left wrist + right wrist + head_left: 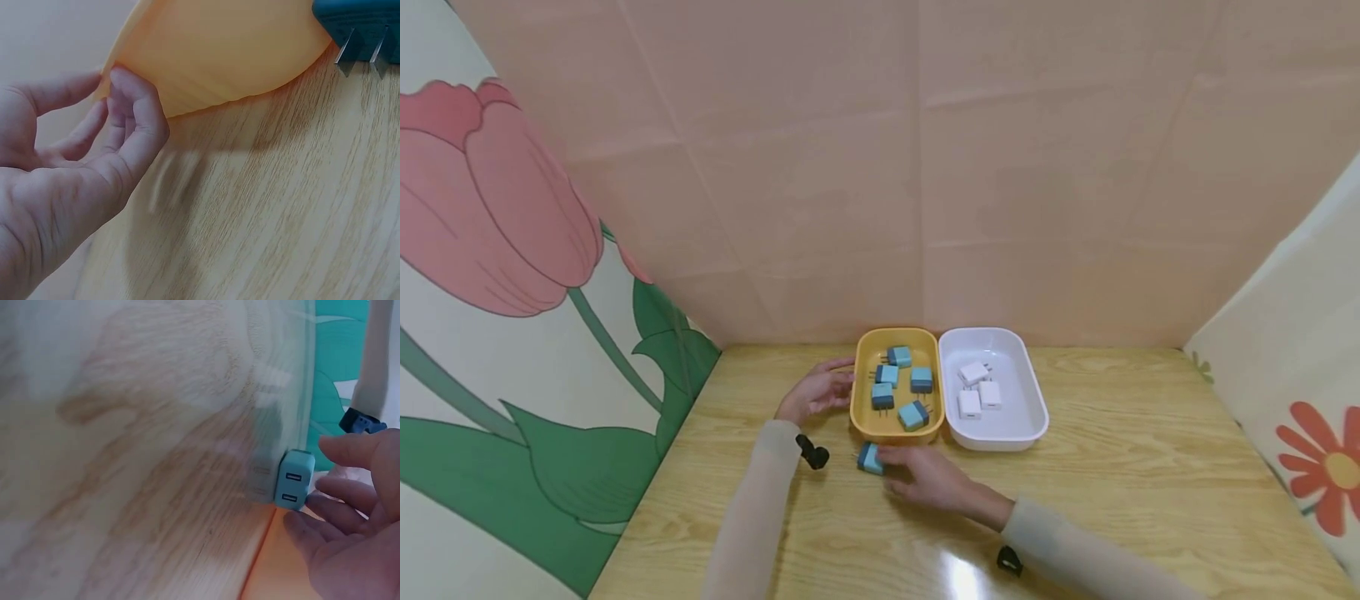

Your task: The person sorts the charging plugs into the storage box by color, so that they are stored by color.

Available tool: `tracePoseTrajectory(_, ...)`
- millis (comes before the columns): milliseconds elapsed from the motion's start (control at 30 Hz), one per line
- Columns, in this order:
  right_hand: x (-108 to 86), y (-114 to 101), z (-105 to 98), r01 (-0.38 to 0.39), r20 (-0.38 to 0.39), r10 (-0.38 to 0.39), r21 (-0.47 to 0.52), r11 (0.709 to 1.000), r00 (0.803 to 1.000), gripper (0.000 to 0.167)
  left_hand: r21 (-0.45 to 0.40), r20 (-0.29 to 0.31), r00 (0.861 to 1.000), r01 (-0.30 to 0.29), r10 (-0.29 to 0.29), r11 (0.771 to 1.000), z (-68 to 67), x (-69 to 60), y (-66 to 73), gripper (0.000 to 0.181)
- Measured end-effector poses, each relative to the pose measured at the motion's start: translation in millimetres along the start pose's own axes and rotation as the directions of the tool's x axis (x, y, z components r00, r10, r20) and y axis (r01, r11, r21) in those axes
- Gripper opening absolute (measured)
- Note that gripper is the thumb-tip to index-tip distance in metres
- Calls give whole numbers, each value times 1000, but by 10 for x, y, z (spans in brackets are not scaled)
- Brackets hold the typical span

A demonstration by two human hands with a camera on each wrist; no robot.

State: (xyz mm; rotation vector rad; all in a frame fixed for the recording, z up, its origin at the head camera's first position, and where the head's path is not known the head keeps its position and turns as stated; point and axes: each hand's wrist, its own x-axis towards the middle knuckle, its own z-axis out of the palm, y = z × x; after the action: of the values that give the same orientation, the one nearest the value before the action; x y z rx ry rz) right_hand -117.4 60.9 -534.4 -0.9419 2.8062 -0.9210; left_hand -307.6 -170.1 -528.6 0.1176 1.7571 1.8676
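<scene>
A two-tone blue plug charger (870, 459) sits on the table in front of the yellow tray (859, 421). Its two USB slots show in the right wrist view, its metal prongs in the left wrist view. My right hand (928, 477) reaches it from the right, fingers spread apart and fingertips at its edge; whether they press on it is hard to tell. At the tray's left side, my left hand (820, 392) touches the outer wall with its fingertips. Several similar blue chargers (913, 415) lie inside the yellow tray.
A white tray (1037, 417) stands against the yellow tray's right side, holding three white chargers (990, 395). Behind both trays rises a pinkish cloth (917, 208). Printed flower panels flank the wooden table (1112, 467). Black wrist cameras (812, 452) sit on both sleeves.
</scene>
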Motion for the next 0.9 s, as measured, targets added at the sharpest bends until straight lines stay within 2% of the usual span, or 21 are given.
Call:
tracePoseTrajectory(200,-3,1,-10,18,34,-18,-9,1000,999,40,-4,3,1000,10,-10,1000,-1,3,17,53)
tracePoseTrajectory(367,16,11,38,12,-21,-12,33,999,1000,33,2,2,1000,19,-19,1000,-4,0,12,54)
tracePoseTrajectory(533,65,-12,94,-23,-107,29,64,998,994,36,-3,-3,1000,19,-19,1000,-13,11,-1,54)
tracePoseTrajectory(700,97,-33,138,-92,-110,102,91,992,989,43,-3,-4,1000,17,-17,1000,-10,20,-11,51)
tracePoseTrajectory(900,138,-42,155,-126,-99,135,93,988,986,40,0,3,1000,7,-7,1000,1,5,-3,51)
